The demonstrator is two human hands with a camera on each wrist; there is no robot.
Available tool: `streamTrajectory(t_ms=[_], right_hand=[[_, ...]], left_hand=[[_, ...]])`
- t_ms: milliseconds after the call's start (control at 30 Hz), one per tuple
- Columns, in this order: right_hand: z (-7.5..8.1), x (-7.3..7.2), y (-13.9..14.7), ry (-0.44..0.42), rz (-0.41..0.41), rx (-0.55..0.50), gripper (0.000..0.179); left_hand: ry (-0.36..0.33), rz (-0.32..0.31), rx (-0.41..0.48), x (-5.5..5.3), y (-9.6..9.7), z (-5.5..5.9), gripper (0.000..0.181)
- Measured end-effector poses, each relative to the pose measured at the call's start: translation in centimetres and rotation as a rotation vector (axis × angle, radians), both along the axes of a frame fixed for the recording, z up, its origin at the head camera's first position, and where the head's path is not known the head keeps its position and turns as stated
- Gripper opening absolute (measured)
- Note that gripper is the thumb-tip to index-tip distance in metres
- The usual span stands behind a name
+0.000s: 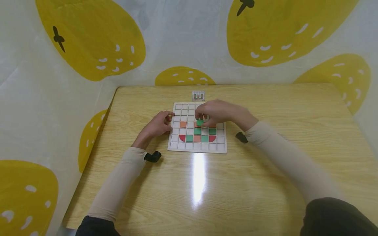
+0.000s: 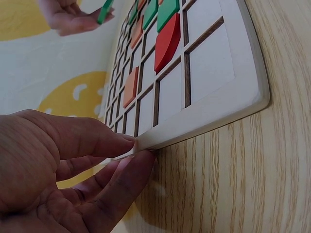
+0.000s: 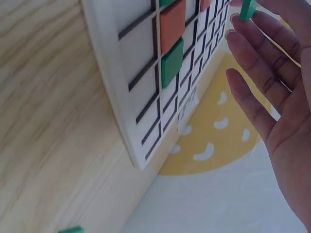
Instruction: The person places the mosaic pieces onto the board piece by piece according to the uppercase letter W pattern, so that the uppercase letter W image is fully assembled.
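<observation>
A white grid board [image 1: 177, 146] lies on the table with coloured tiles in some of its squares. Its left edge is pinched between the thumb and fingers of my left hand [image 1: 159, 124], seen close up in the left wrist view. Over the middle of the board, my right hand [image 1: 217, 112] pinches a green square tile [image 1: 199, 122] above the grid. Below it sit green tiles, an orange tile [image 1: 197, 138] and rounded red tiles [image 1: 182, 138]. Another orange tile [image 1: 183, 124] is at the left. My right hand hides part of the upper right grid.
A small card [image 1: 198, 95] with a grid pattern lies just beyond the board. On the wooden table [image 1: 251, 183], a green piece [image 3: 71, 229] shows at the bottom of the right wrist view. A sheet with yellow fruit prints [image 1: 183, 39] hangs behind the table.
</observation>
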State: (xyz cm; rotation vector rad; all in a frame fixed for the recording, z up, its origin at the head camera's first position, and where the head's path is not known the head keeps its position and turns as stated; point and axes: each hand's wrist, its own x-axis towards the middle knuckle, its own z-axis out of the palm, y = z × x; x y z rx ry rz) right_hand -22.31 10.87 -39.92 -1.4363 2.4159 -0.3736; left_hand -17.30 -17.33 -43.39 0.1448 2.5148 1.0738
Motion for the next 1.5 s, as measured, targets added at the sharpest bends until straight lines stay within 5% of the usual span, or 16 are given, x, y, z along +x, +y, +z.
streamTrajectory(t_ms=[1500], right_hand=[[-1.8, 0.7, -6.1, -0.011, 0.062, 0.023, 0.026]], left_hand=[[0.020, -0.024, 0.023, 0.0, -0.3, -0.3, 0.060]])
